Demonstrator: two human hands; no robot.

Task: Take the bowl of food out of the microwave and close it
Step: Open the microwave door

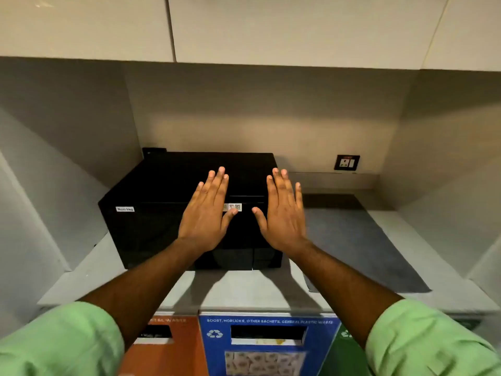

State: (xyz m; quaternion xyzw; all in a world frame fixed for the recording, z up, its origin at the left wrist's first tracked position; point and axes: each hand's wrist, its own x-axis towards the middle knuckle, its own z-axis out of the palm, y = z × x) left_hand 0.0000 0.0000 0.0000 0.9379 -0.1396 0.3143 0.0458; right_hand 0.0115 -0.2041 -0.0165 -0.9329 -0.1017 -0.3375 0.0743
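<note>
A black microwave (151, 213) stands on a grey counter (244, 289), with its door closed. A small white label reading "Non-Veg" sits on its upper left front. My left hand (206, 213) and my right hand (282, 213) are stretched out flat in front of the microwave, palms down, fingers apart, holding nothing. They hover side by side over the right half of its front. The inside of the microwave is dark and no bowl is visible.
A dark grey mat (360, 240) lies on the counter right of the microwave. A wall socket (347, 162) sits behind it. Cabinets hang overhead. Below the counter edge are waste bins: orange (168, 348), blue (268, 346) and green.
</note>
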